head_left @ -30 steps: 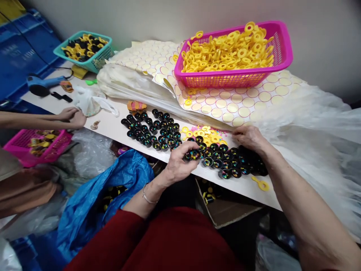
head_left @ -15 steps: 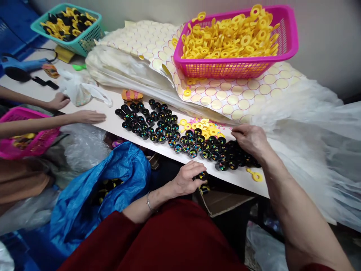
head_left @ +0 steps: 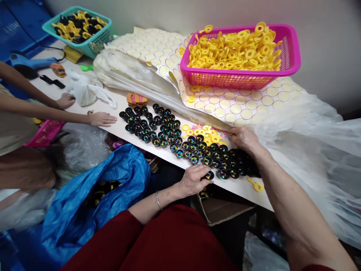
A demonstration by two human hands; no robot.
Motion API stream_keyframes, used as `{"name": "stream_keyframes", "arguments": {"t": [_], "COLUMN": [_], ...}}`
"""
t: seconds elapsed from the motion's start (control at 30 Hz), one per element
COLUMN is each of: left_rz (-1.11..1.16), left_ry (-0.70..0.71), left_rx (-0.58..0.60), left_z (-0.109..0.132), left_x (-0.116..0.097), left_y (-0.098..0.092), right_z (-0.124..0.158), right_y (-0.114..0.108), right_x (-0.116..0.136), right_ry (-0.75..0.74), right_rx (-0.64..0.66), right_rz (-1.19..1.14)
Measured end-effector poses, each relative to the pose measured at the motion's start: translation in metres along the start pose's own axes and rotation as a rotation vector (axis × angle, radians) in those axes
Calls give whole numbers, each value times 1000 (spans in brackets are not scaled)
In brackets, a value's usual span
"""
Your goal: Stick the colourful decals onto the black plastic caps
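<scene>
My left hand [head_left: 194, 180] is closed around a small black cup [head_left: 208, 175] at the table's front edge; bright coloured bits show inside it. Several like black cups [head_left: 169, 131] stand in a long cluster on the white table, most with coloured bits in the bottom. My right hand [head_left: 244, 139] is at the right end of the cluster, fingertips pinched beside a small pile of yellow ring pieces [head_left: 210, 134] and tiny pink bits [head_left: 199, 128]. What those fingers hold, if anything, is too small to make out. One yellow ring piece with a stem [head_left: 256, 185] lies near the front edge.
A pink basket [head_left: 239, 78] of yellow rings sits on sticker sheets [head_left: 220, 104] at the back. A teal basket [head_left: 98, 40] stands back left. Another person's hands [head_left: 103, 119] rest at the left. Below are a blue sack [head_left: 126, 169] and a cardboard box [head_left: 222, 210].
The view has shifted slightly. My left hand with the black cup has come closer to the table edge and the other cups. The other person's nearer hand has moved right along the table.
</scene>
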State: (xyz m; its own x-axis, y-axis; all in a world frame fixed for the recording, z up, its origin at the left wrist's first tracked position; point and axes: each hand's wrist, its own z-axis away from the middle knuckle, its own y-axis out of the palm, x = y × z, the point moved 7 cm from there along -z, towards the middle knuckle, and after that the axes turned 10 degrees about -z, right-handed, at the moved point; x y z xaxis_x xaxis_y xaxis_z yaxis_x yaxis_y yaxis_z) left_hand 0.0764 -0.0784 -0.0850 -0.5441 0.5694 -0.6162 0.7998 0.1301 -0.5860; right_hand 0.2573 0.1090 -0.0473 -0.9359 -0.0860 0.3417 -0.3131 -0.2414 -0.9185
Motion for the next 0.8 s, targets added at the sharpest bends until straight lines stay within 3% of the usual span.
{"name": "stream_keyframes", "arguments": {"t": [0.23, 0.57, 0.7, 0.8], "left_rz": [29, 56, 61, 81], "left_ry": [18, -29, -10, -35], "left_rx": [-11, 22, -47, -35], "left_z": [0, 1, 1, 1], "left_x": [1, 8, 7, 9], "left_y": [2, 6, 0, 1], "right_z": [-2, 4, 15, 59], "right_y": [6, 8, -14, -34], "right_x": [12, 38, 38, 28], "right_ry": [47, 73, 86, 82], "right_rx": [137, 201, 155, -2], "right_rz": [92, 155, 92, -251]}}
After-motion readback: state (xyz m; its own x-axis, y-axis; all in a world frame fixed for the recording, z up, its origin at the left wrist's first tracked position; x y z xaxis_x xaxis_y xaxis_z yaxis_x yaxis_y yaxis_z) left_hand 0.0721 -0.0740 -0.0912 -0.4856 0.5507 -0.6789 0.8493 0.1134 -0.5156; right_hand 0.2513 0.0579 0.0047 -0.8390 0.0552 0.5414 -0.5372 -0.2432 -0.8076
